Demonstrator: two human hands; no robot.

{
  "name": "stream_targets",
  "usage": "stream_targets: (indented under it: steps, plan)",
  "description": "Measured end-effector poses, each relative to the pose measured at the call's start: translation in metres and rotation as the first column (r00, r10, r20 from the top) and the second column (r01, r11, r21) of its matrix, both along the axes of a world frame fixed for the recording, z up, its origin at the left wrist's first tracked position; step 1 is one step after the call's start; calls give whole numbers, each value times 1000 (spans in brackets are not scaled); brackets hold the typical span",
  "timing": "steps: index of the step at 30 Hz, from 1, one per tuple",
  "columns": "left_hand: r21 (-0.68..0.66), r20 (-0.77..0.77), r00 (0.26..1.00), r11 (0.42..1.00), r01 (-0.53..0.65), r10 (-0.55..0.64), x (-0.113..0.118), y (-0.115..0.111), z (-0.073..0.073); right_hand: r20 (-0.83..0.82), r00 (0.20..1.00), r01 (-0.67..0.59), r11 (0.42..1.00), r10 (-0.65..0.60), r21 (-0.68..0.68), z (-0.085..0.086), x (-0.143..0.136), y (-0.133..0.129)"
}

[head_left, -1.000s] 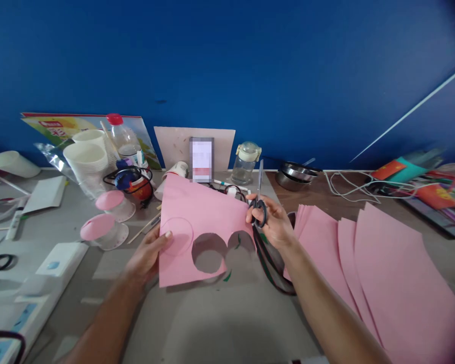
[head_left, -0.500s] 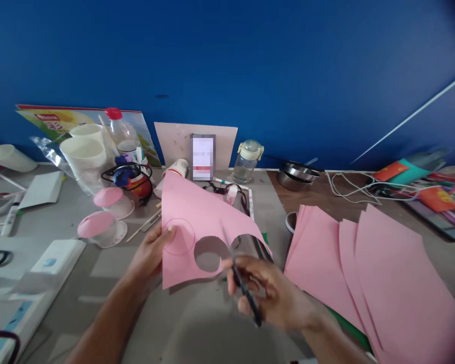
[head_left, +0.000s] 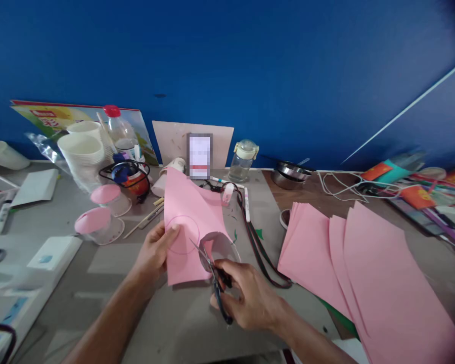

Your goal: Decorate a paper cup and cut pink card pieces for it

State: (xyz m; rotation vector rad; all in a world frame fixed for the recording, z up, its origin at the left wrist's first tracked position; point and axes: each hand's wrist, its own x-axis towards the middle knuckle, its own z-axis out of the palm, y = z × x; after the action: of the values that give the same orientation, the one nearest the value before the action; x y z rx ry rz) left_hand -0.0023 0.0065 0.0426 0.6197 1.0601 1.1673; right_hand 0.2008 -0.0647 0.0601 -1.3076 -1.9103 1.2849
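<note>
Pink paper (head_left: 195, 202) is pinched at its left edge by my left hand (head_left: 157, 250), thumb on the front. A drawn circle outline lies beside that thumb, and to its right a round hole is cut in the sheet. My right hand (head_left: 246, 293) grips black-handled scissors (head_left: 217, 285), blades parted. One blade lies over the paper's front between the drawn circle and the hole; the other is at the hole. The sheet's right side curls back behind the hole. Left of it stand two upturned cups with pink tops (head_left: 94, 221).
Stacked pink sheets (head_left: 314, 247) lie on the right. Behind are a phone (head_left: 199, 156), a lidded glass jar (head_left: 243, 161), metal bowls (head_left: 291, 174) and white cables (head_left: 337, 187). Stacked paper cups (head_left: 81, 156) and a red-capped bottle (head_left: 117, 129) stand at the back left.
My right hand has moved left and down with the scissors, whose blades now show parted at the hole. The paper's right side has curled back, uncovering a dark strap on the table.
</note>
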Motion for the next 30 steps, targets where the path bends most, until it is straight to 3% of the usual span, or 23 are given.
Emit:
stream_targets:
  steps: [7,11,15,20,30]
  plan:
    - [35,63,994,995,-91,89,5,2,-10,-141,987,90,994,-81,59,-17,-20,17]
    - [15,85,992,996,-92,91,10,-1,-13,-348,927,133,990,-137,-36,-27,-30,18]
    - [10,117,987,994,-109,107,15,-3,-16,-436,886,135,987,-159,-86,-27,-36,12]
    - [8,98,987,991,-131,130,19,-5,-19,-404,894,169,981,-192,-92,-29,-40,5]
    - [-1,1,991,991,-133,133,25,-11,-18,-310,939,205,968,-152,146,-25,-38,7]
